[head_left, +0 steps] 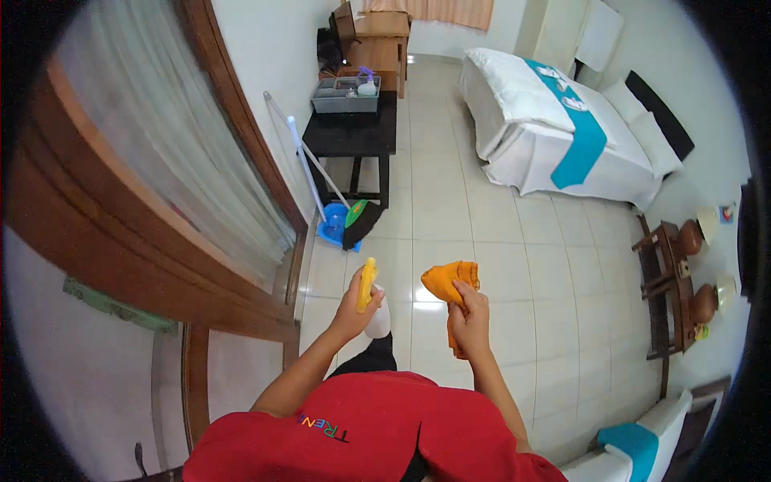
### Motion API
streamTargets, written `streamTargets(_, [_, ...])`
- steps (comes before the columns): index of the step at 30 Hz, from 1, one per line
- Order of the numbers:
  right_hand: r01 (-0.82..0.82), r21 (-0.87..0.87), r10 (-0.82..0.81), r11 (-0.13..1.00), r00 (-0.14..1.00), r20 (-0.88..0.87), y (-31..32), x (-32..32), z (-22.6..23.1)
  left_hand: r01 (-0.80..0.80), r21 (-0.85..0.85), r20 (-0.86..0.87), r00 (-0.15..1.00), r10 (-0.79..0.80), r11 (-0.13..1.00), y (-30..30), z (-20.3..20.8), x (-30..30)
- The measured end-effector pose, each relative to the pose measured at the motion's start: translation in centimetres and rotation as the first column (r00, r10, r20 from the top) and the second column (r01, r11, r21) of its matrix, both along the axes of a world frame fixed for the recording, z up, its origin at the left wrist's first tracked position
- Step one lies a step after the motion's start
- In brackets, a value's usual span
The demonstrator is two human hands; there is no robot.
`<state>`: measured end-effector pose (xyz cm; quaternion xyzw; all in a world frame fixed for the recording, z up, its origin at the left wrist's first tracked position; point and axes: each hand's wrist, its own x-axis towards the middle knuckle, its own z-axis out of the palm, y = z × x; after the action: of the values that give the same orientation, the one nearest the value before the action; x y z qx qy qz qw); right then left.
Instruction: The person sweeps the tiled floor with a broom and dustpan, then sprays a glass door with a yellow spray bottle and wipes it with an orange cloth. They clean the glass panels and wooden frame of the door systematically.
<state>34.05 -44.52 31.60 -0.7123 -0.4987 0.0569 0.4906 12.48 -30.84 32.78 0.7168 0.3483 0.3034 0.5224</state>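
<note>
My left hand (pixel 352 311) is closed around a spray bottle, whose yellow trigger head (pixel 368 283) points up and away from me. The rest of the bottle is mostly hidden by the hand. Just beyond the fingers a white shape (pixel 379 315) shows above my dark trouser leg; whether it is bottle or foot I cannot tell. My right hand (pixel 471 323) grips a folded orange cloth (pixel 450 281), bunched above the fingers with a tail hanging below the palm. The cloth and the spray bottle are apart, both held in front of my red shirt.
A wood-framed glass door (pixel 152 241) with a sheer curtain stands at left. Ahead, a broom (pixel 361 218) and blue dustpan (pixel 331 226) lean near a black table (pixel 353 132) bearing a grey caddy (pixel 345 103). A bed (pixel 554 120) and wooden stands (pixel 671 281) are at right.
</note>
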Motion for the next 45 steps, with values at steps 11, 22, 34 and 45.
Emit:
streamTargets(11, [0.058,-0.026,-0.059,0.998,0.998,-0.023,21.2,15.2,3.2,0.067,0.102,0.007,0.998,-0.068,0.993,22.7,3.6,15.4])
streamTargets(22, [0.127,-0.046,-0.127,0.991,0.992,0.009,36.2,31.5,-0.2,0.025,0.088,0.034,0.999,-0.028,0.996,40.2,2.4,29.9])
streamTargets(34, [-0.183,-0.063,0.188,0.981,0.978,0.093,59.6,51.3,1.0,-0.205,0.088,0.083,0.977,0.198,0.975,57.8,2.3,45.9])
streamTargets(45, [-0.462,-0.121,0.469,0.879,0.882,0.043,79.7,56.4,-0.6,-0.650,0.268,0.141,0.757,0.638,0.711,72.9,3.9,45.2])
